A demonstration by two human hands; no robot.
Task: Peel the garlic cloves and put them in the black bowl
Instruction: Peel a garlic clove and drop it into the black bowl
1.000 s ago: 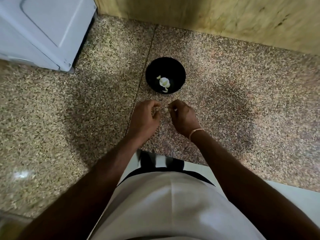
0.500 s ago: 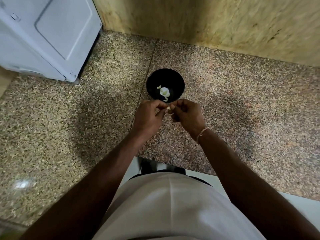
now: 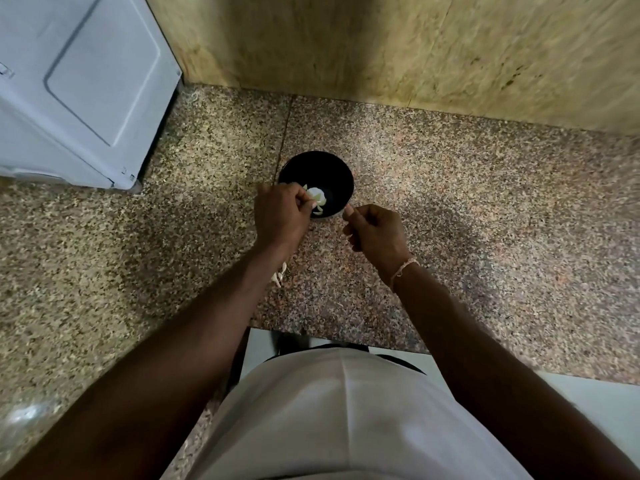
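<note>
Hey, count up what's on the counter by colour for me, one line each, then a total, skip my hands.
Black: 1, the bowl
White: 2, the garlic pile in the bowl (pieces too small to count singly) and the appliance at the far left
Pale tan: 1, the peel scraps beside the left forearm
Total: 4

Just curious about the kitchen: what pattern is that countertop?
Speckled brown, pink and black stone on the countertop, clearest in the head view.

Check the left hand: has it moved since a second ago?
Yes. The left hand has gone forward, apart from the right hand, and now overlaps the black bowl's near-left rim.
</note>
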